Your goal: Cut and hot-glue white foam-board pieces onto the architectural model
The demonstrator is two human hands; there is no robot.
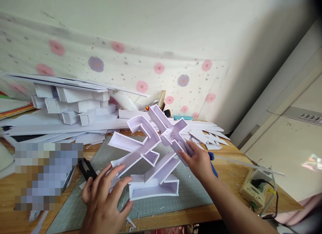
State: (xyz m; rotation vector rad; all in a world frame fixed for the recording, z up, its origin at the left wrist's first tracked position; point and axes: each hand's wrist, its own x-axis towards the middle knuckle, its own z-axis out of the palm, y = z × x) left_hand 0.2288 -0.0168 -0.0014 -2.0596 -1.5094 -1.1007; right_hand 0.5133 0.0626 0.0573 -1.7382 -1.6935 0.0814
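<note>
White board pieces built as open-topped channels, like parts of a hollow character, are above the grey cutting mat. My right hand (198, 160) is closed on the lower right arm of the X-shaped channel piece (169, 133), thumb on the near wall. My left hand (107, 193) has its fingers spread at the lower left end of the branching channel piece (141, 150). Its index finger and thumb are by the left end of the bottom channel piece (154, 190). Whether these pieces are joined is unclear. A black utility knife (87, 168) lies beside my left hand.
The cutting mat (193, 197) covers the middle of the wooden table (231, 160). Stacked white box shapes (72, 101) stand at the back left under flat sheets. White offcuts (208, 136) lie at the back right. A power strip (254, 187) with a plugged-in cord is at the right.
</note>
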